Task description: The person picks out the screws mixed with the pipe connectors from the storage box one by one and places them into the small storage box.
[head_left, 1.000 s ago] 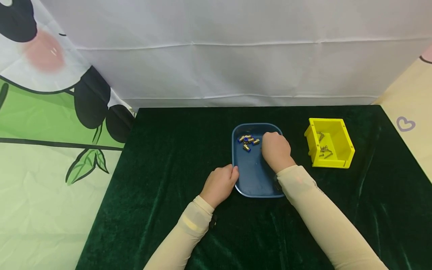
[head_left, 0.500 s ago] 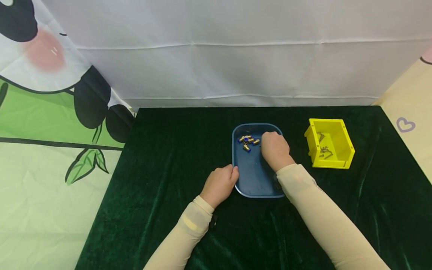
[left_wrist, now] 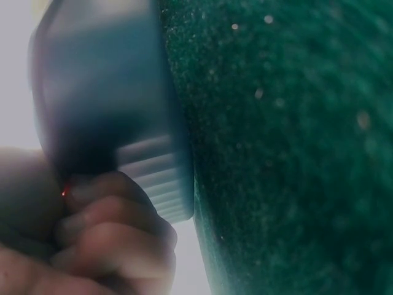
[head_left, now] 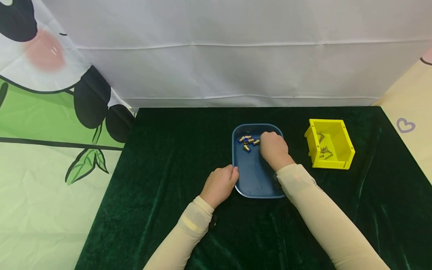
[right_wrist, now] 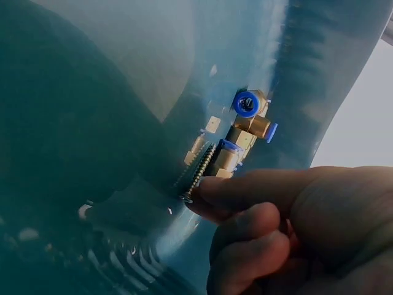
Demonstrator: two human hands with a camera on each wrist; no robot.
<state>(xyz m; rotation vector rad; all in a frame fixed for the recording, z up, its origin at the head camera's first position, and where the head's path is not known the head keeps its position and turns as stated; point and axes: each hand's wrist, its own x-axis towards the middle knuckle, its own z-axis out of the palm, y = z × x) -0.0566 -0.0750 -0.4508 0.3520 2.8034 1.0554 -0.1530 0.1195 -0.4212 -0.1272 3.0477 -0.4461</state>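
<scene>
My left hand [head_left: 218,185] grips the left rim of a blue tray [head_left: 254,180], its fingers curled against the outer wall in the left wrist view. Inside the tray, near its far right side, is my right hand [head_left: 275,150]. The right wrist view shows a threaded screw [right_wrist: 201,172] at the tips of its thumb and finger, apparently pinched near the screw's head; the other fingers are curled. Just beyond the screw, several brass pneumatic fittings [right_wrist: 245,132] with blue ends lie clustered on the tray floor. From above, the right hand hides the screw almost wholly.
A yellow bin [head_left: 341,140] with several screws [head_left: 325,151] in it stands right of the tray. Dark green velvet cloth [head_left: 182,150] covers the table. A white cloth backdrop [head_left: 236,75] hangs behind the far edge.
My right hand has shifted very slightly left within the tray. The left hand, the tray and the fittings look unmoved.
</scene>
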